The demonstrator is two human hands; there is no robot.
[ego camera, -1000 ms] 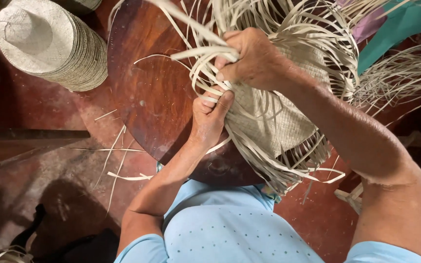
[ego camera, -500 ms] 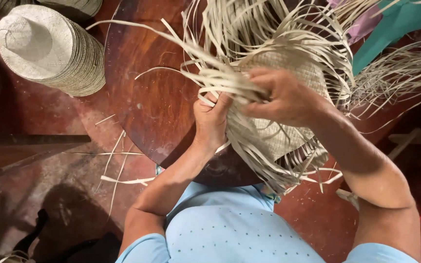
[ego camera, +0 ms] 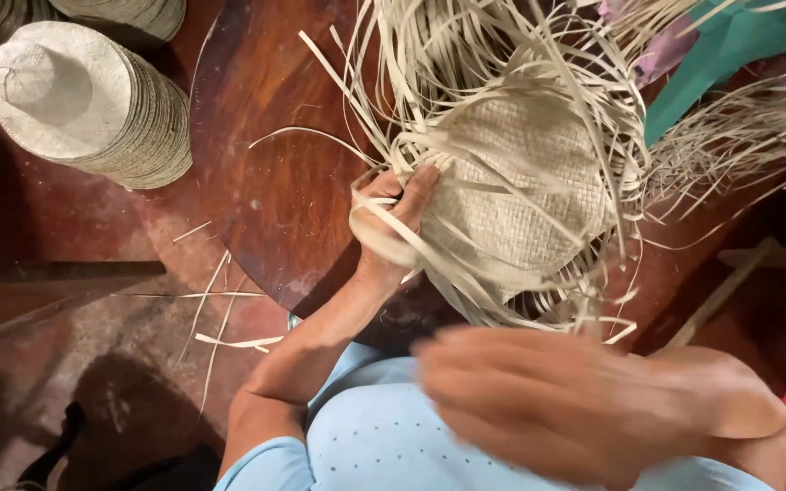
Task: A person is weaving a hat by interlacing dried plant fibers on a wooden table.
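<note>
- Left hand [ego camera: 391, 218], grip clamped on loose straw strips [ego camera: 384, 241] at the woven mat [ego camera: 516, 200] edge.
- Right hand [ego camera: 548, 400], blurred; cannot tell its grip.
- Stacked hats [ego camera: 93, 105] lie well apart.

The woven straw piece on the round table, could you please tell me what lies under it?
The woven straw piece rests on the dark round wooden table, with the left hand gripping strands at its edge. Whatever is beneath its middle is covered.

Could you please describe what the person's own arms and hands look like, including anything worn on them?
Both arms are bare from the short light-blue sleeves down; the shirt fabric carries small dots. The left hand and forearm show no glove, ring, watch or bracelet. The right hand is close to the camera and motion-blurred, so nothing worn on it can be made out.
</note>
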